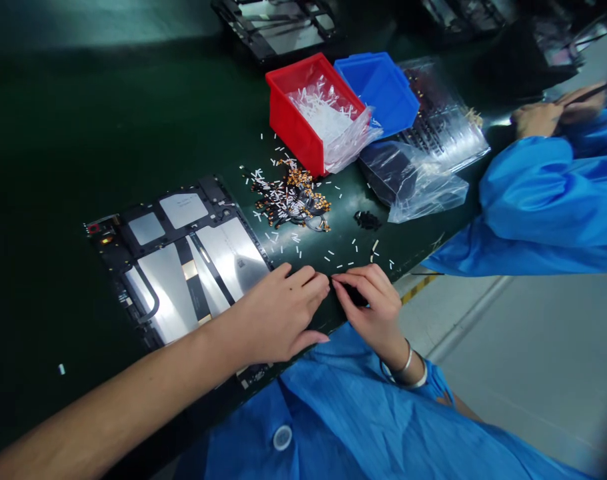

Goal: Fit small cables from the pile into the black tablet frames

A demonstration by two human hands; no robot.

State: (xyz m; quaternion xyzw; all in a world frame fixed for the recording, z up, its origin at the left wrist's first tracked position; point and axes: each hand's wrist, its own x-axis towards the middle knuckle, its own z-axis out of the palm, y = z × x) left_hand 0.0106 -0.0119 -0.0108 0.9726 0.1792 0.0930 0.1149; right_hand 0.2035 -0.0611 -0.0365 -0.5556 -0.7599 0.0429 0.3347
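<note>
My left hand (286,312) reaches across the open tablet-like device (228,250), palm down over its near right corner. Its fingers are bent, the thumb stands apart from them, and I see nothing held. Just to its right, my right hand (372,301) is closed in a pinch at the table's edge. Whatever is between that thumb and index finger is too small to make out. The device shows silver battery plates, ribbon cables and a black frame. Beyond the hands lies a pile of small cables with gold connectors (301,193), mixed with short white strips.
A red bin (296,127) of white strips in a plastic bag stands behind the pile, beside a blue bin (383,93). A clear plastic bag (423,187) and small black parts (367,220) lie rightward. Another device (283,30) sits behind. At right are a co-worker's blue sleeves (528,180).
</note>
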